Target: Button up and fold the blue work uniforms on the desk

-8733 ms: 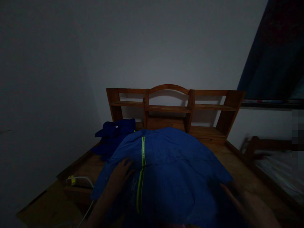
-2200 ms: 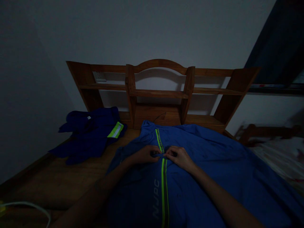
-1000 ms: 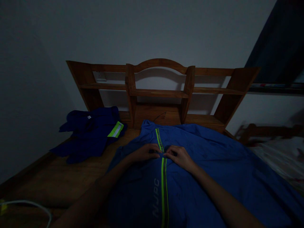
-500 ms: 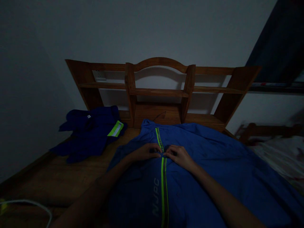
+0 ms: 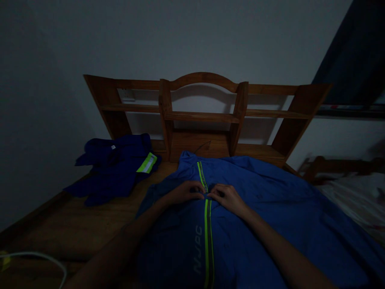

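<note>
A blue work jacket point(image 5: 258, 192) lies spread over the wooden desk, its lettering "NJPC" turned sideways near me. Down its middle runs a yellow-green and grey reflective strip point(image 5: 208, 245). My left hand point(image 5: 189, 191) pinches the jacket's fabric at a gap in the strip, thumb against fingertips. Facing it from the other side, my right hand point(image 5: 225, 196) pinches the same spot, the two sets of fingertips almost touching. Whether a button or other fastener sits between them is too dark and small to make out.
A darker blue garment point(image 5: 116, 168) with a yellow-green patch lies crumpled on the desk point(image 5: 96, 224) to the left. Behind stands a wooden shelf unit point(image 5: 201, 117) against the wall. A white cable point(image 5: 39, 254) curves at the lower left. Pale bedding point(image 5: 357, 196) shows at right.
</note>
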`<move>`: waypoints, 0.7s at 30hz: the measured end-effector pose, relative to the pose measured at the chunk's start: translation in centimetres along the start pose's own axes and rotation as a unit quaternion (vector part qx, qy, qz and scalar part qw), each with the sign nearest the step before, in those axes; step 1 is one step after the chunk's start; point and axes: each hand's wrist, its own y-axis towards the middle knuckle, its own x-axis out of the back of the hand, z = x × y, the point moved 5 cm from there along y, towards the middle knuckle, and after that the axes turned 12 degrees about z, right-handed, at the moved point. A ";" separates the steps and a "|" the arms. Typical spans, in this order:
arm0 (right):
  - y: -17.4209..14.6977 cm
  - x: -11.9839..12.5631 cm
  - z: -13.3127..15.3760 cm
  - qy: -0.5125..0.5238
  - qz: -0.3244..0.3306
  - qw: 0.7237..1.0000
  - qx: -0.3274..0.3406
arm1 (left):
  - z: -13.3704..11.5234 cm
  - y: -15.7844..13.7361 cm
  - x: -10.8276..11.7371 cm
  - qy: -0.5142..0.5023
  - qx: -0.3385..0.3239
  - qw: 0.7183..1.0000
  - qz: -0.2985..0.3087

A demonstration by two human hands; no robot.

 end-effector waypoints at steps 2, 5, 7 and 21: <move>0.0 0.0 0.0 0.000 0.001 1.000 0.001 | -0.3 0.0 0.0 0.008 -0.006 1.000 0.002; 0.1 0.0 -0.1 0.002 0.005 1.000 0.005 | -0.6 0.0 0.1 0.018 -0.007 1.000 0.008; 0.1 -0.1 -0.1 0.003 0.007 1.000 0.005 | -0.6 0.0 0.1 0.024 -0.006 1.000 0.011; 0.0 -0.3 -0.1 0.007 0.011 1.000 0.008 | -0.3 0.0 0.1 0.043 -0.042 0.998 0.016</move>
